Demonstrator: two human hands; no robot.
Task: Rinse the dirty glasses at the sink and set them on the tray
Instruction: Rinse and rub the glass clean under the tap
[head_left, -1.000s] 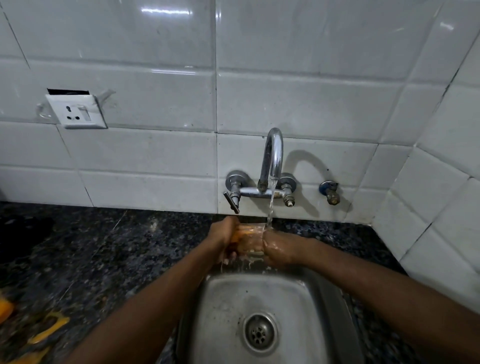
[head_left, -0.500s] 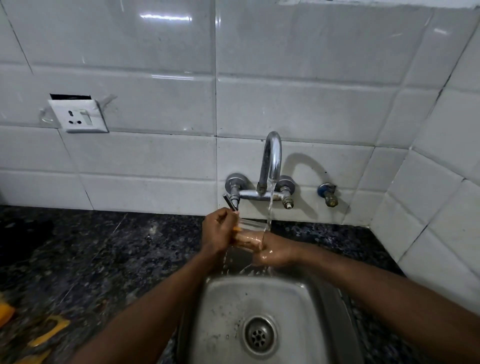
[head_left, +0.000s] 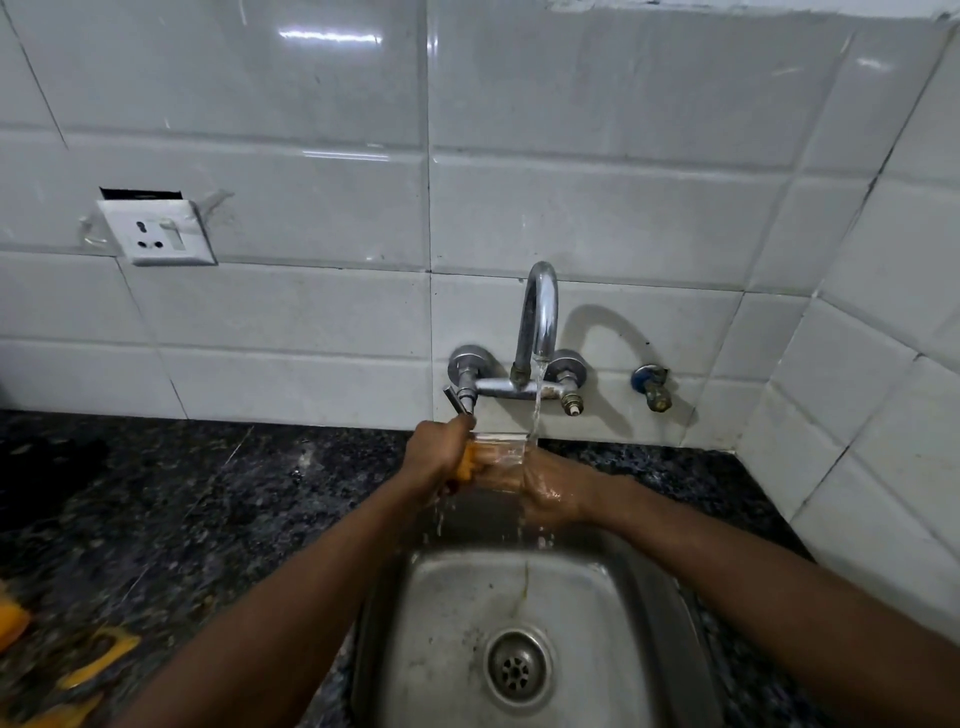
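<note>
At the near left edge, a few blurred orange shapes (head_left: 98, 657) lie on a dark speckled stone counter (head_left: 182, 509); what they are cannot be told. Above the counter, on the far white tiled wall (head_left: 311, 312), a white socket (head_left: 156, 234) hangs slightly loose, with a dark gap showing above it. Moving right, the person's bare left arm reaches from the near edge toward the far side of the sink. The left hand (head_left: 439, 457) has its fingers curled around the left end of a clear glass (head_left: 498, 454), and an orange patch shows where hand and glass meet. The glass lies on its side, held in the air over the far edge of the sink, just below the tap. A curved chrome tap (head_left: 537, 322) is fixed to the wall, and a thin stream of water (head_left: 537, 400) runs from it onto the right end of the glass. The wet right hand (head_left: 550, 491) wraps around that right end, fingers curled beneath it, with water dripping off. Below the hands sits a steel sink (head_left: 452, 623), stained, with a round drain (head_left: 517, 667) near its middle. To the right of the tap, a small blue valve (head_left: 649, 387) sticks out of the wall, and the tiles turn a corner on the far right.
</note>
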